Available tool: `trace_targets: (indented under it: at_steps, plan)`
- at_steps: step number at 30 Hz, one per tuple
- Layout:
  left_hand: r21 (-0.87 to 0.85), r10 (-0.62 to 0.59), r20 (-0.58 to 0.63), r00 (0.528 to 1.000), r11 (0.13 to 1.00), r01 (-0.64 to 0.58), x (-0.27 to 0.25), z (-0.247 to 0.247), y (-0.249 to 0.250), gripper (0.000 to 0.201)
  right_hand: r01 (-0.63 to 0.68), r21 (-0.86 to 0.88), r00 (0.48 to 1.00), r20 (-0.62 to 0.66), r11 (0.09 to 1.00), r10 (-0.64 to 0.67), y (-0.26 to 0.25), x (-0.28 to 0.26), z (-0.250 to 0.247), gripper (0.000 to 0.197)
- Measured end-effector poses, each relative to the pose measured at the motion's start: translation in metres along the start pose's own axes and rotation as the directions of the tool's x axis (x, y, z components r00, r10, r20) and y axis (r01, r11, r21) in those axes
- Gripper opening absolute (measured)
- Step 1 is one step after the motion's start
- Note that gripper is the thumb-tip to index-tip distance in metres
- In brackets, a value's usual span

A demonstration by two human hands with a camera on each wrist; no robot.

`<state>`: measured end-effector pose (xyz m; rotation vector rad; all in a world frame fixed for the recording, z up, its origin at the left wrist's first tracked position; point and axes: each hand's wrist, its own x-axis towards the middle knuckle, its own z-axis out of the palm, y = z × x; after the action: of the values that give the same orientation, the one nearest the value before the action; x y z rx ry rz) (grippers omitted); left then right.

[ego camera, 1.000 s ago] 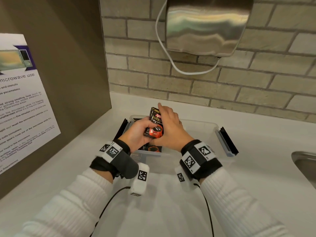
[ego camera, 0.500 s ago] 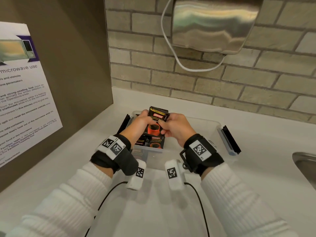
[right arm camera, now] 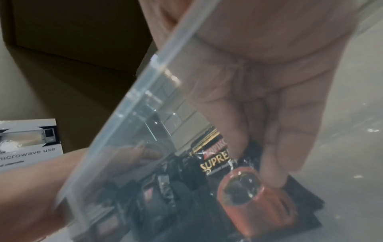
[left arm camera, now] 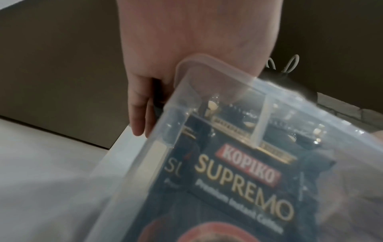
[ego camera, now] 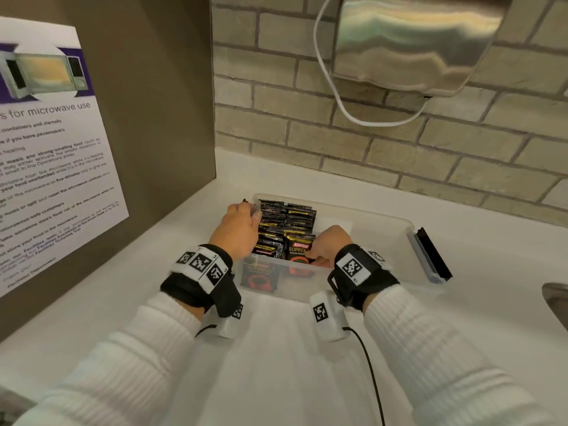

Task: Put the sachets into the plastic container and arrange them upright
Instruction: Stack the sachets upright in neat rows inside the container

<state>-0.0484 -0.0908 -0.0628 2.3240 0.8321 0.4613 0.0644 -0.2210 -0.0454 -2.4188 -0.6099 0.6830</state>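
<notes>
My left hand (ego camera: pixel 238 230) straddles the plastic container's (ego camera: pixel 379 222) left rim: fingers hang down outside the wall, thumb inside against the upright sachets (ego camera: pixel 284 224). Grip loose, clamping nothing I can confirm. My right hand (ego camera: pixel 330 245), apart from it, reaches inside, fingers pinching the front sachet (ego camera: pixel 299 249) upright.

Both arms wore white ribbed knit sleeves (ego camera: pixel 436 358) to the wrist. Each wrist carried a black strap (ego camera: pixel 365 284) bearing white tags printed with black square codes (ego camera: pixel 351 268). A white block-shaped camera unit (ego camera: pixel 327 316) hung under each wrist, trailing a thin black cable (ego camera: pixel 373 376).
</notes>
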Motion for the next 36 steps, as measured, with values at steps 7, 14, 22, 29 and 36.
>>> trace_targets:
  at_steps: [7, 14, 22, 29, 36]
  plan:
    - [0.067, 0.007, 0.02, 1.0, 0.998, -0.009, 0.003, 0.002, -0.002, 0.044, -0.005, -0.077, 0.999, -0.046, 0.997, 0.002, -0.009, -0.008, 0.012, 0.023]
    - [0.077, 0.007, 0.027, 1.0, 0.997, -0.009, 0.003, 0.002, -0.002, 0.045, -0.004, -0.164, 0.999, 0.031, 0.987, 0.009, -0.005, -0.002, 0.007, 0.031]
    - [0.067, 0.01, 0.034, 0.999, 0.998, -0.012, 0.003, 0.001, -0.002, 0.043, -0.043, -0.291, 0.987, 0.138, 0.956, 0.087, 0.013, 0.002, -0.034, 0.023]
    - [0.082, 0.01, 0.042, 0.999, 0.997, -0.014, 0.006, 0.002, -0.004, 0.042, -0.11, -0.531, 0.987, 0.042, 0.84, 0.156, 0.081, 0.012, -0.082, 0.047]
    - [0.079, 0.017, 0.038, 0.999, 0.997, -0.02, 0.005, 0.002, -0.003, 0.042, -0.022, -0.721, 0.974, 0.14, 0.692, 0.177, 0.105, 0.018, -0.067, 0.067]
